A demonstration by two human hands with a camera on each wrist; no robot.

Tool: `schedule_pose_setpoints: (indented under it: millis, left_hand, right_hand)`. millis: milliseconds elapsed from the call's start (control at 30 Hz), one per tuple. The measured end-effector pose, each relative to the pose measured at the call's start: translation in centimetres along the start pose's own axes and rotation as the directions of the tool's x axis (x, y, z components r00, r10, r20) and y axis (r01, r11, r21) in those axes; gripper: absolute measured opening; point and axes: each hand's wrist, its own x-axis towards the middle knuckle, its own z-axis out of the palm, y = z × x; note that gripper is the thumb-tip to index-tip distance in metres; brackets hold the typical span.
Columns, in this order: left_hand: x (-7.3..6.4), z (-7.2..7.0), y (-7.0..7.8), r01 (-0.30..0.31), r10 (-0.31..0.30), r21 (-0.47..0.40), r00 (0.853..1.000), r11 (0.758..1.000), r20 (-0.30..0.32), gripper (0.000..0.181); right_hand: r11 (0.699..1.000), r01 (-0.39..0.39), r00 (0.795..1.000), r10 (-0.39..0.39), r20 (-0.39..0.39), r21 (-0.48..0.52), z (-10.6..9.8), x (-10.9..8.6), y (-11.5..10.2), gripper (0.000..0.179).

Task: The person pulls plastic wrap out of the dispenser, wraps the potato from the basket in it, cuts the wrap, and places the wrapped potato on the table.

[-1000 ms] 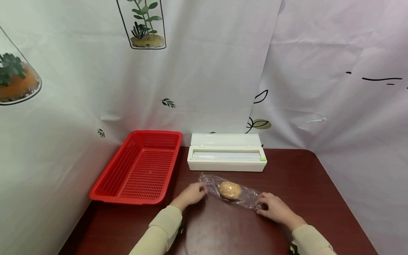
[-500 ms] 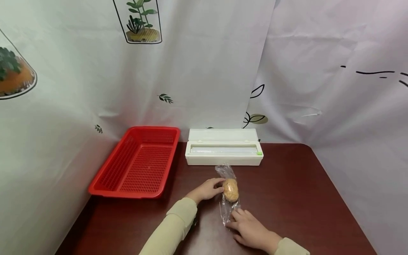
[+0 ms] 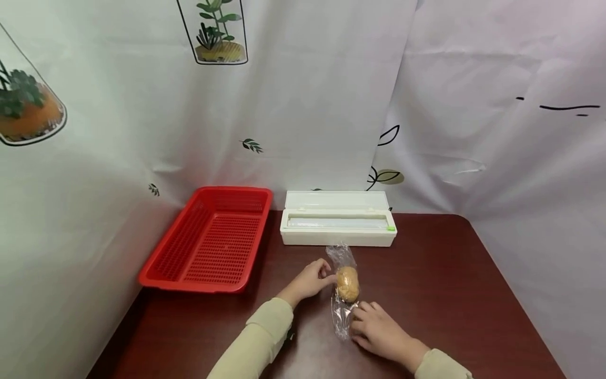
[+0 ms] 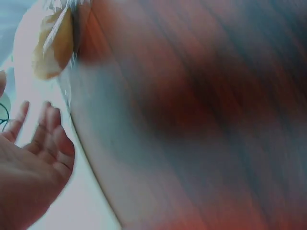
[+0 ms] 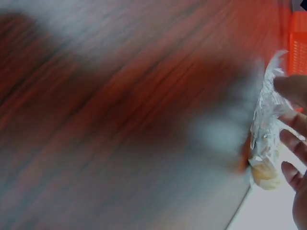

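Note:
A golden-brown bread bun [image 3: 347, 284], wrapped in clear plastic film [image 3: 342, 318], lies on the dark red table, the film's loose ends stretching away from and towards the person. At its left side is my left hand [image 3: 310, 279], thumb tip right at the bun and fingers loosely bent. The left wrist view shows this hand's fingers [image 4: 41, 134] apart, with nothing between them, below the bun [image 4: 55, 45]. My right hand [image 3: 379, 331] is at the right edge of the near film end. In the right wrist view its relaxed, spread fingers [image 5: 295, 143] overlap the crinkled film [image 5: 266, 120].
Behind the bun stands a white cling film dispenser [image 3: 338, 238], its lid raised and a roll inside. A red perforated plastic basket [image 3: 199, 287] sits at the left. White printed curtains [image 3: 312, 105] hang behind the table [image 3: 450, 284].
The wrapped bun has turned from lying crosswise to pointing away from the person. My left hand has come right to the bun's side; my right hand has moved left and nearer with the film end.

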Motion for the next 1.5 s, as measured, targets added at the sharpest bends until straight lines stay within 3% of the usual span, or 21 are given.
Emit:
schedule_pose_setpoints:
  millis: [100,167,300,400,467,567,667,733,900,1000,1133,1267,1367,1500]
  left_hand:
    - [0.3,1.0,0.6,0.132,-0.132,-0.046,0.991,0.99,-0.006,0.04]
    - [0.5,1.4,0.8,0.183,-0.184,-0.078,0.983,0.98,-0.005,0.044]
    - [0.9,1.3,0.8,0.213,-0.214,-0.119,0.977,0.97,0.005,0.048]
    - [1.2,1.2,0.7,0.22,-0.219,-0.124,0.975,0.968,0.019,0.047]
    - [1.3,1.1,0.5,0.215,-0.213,-0.122,0.977,0.969,0.034,0.044]
    - [1.4,1.2,0.3,0.193,-0.187,-0.139,0.981,0.971,0.055,0.036]
    - [1.4,1.2,0.1,0.174,-0.163,-0.186,0.984,0.967,0.075,0.031]
    - [1.4,1.1,-0.1,0.188,-0.167,-0.252,0.981,0.949,0.102,0.031]
    - [1.2,0.7,-0.2,0.277,-0.212,-0.353,0.954,0.894,0.213,0.043]
    - [1.0,0.7,0.0,0.292,-0.21,-0.335,0.943,0.896,0.26,0.05]
    - [1.0,1.1,-0.3,0.275,-0.194,-0.347,0.949,0.897,0.25,0.046]
    - [1.1,1.6,-0.8,0.25,-0.18,-0.39,0.962,0.886,0.207,0.037]
    - [1.2,1.8,-0.9,0.233,-0.173,-0.406,0.968,0.884,0.179,0.035]
    - [1.1,1.9,-1.0,0.221,-0.173,-0.436,0.974,0.872,0.147,0.034]
  right_hand:
    - [0.999,-0.017,0.996,0.022,-0.088,0.05,-0.3,0.7,0.2,0.014]
    - [0.992,-0.068,0.99,0.081,-0.118,0.106,-0.8,1.5,0.6,0.013]
    - [0.959,-0.181,0.966,0.215,-0.146,0.216,-2.0,3.3,2.1,0.014]
    - [0.905,-0.281,0.932,0.337,-0.136,0.321,-2.0,4.5,3.6,0.014]
    - [0.832,-0.368,0.895,0.438,-0.085,0.415,-1.8,5.1,4.5,0.012]
    - [0.676,-0.494,0.816,0.578,0.023,0.547,-1.1,5.7,5.5,0.008]
    - [0.529,-0.567,0.744,0.658,0.116,0.632,-0.3,5.9,5.9,0.006]
    - [0.454,-0.592,0.707,0.688,0.16,0.666,0.1,5.9,6.0,0.007]
    - [0.295,-0.613,0.63,0.742,0.229,0.733,0.6,5.8,6.1,0.013]
    - [0.239,-0.612,0.598,0.763,0.243,0.754,0.7,5.8,6.2,0.017]
    - [0.219,-0.619,0.575,0.781,0.245,0.754,0.9,5.7,6.3,0.019]
    - [0.179,-0.621,0.555,0.788,0.267,0.763,1.3,5.1,6.7,0.019]
    - [0.165,-0.615,0.568,0.771,0.289,0.771,1.4,4.5,7.0,0.022]
    - [0.181,-0.587,0.64,0.701,0.315,0.789,1.3,3.7,7.4,0.03]
